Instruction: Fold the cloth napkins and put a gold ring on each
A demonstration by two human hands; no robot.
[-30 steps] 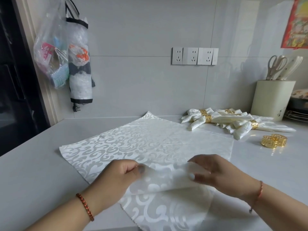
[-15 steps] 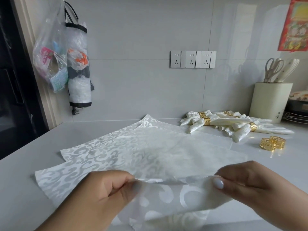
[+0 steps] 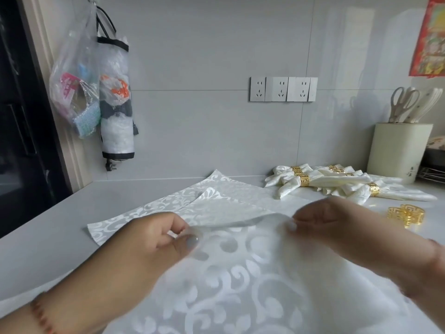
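A white damask napkin [image 3: 243,273] is raised off the grey counter [image 3: 48,249], its top edge stretched between my hands. My left hand [image 3: 154,239] pinches that edge at the left; my right hand [image 3: 330,220] pinches it at the right. Under it a second flat napkin [image 3: 168,201] lies spread on the counter, one corner pointing at the wall. Two loose gold rings [image 3: 405,213] sit to the right of my right hand. Several rolled napkins with gold rings [image 3: 337,184] lie in a pile at the back right.
A cream holder with scissors and utensils [image 3: 398,150] stands at the back right, a wire rack beside it. Plastic bags [image 3: 77,92] hang on the left wall by a dark door. Sockets [image 3: 283,89] are set in the tiled wall.
Both hands have lifted the top napkin off the one beneath and drawn it toward me, higher and closer to the camera. The lower napkin now shows at the back left.
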